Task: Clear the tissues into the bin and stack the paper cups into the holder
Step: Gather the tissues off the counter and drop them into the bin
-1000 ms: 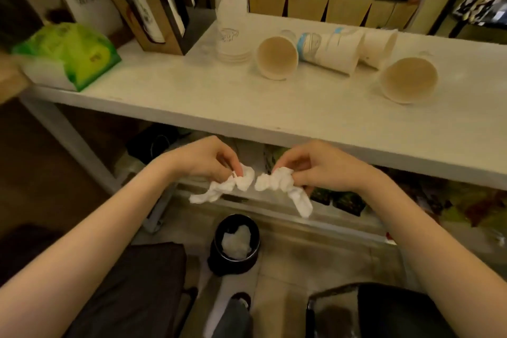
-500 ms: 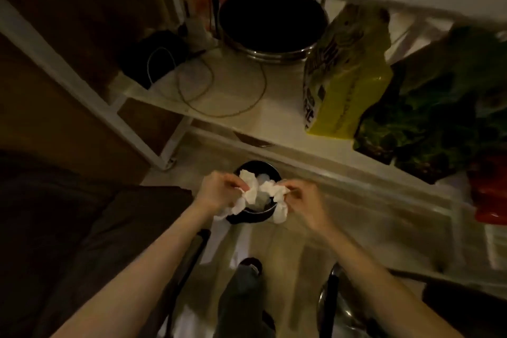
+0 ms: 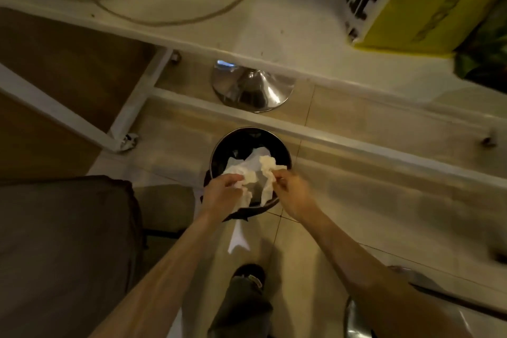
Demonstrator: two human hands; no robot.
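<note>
**Tissues held over the open bin**

Tissues sit crumpled in both hands directly above the mouth of the bin. The left tissue [image 3: 245, 182] is pinched in the fingers [image 3: 236, 179] of the left hand [image 3: 220, 193], its loose end hanging down toward the bin's near rim. The right tissue [image 3: 267, 173] is pinched in the same way by the right hand [image 3: 295, 191], a longer strip trailing below the fingers. The two wads almost touch each other between the hands. Under them, inside the bin [image 3: 219, 151], lies another white tissue [image 3: 253, 159], partly hidden by the ones being held.

The bin is a small round black container with a dark liner, standing on the tiled floor [image 3: 329, 233] just in front of a white frame rail [image 3: 356, 145]. Beyond the rail stands a shiny chrome stool base [image 3: 255, 90], partly tucked under a white lower shelf [image 3: 274, 35]. On that shelf lie a looped cable [image 3: 170, 19] to the left and a yellow package with black lettering [image 3: 425, 0] to the right, with a green printed bag [image 3: 485, 55] at the right edge. A dark cushioned seat [image 3: 63, 250] fills the lower left. Between the forearms, a trouser leg and a dark shoe [image 3: 251, 274] show on the floor.
</note>
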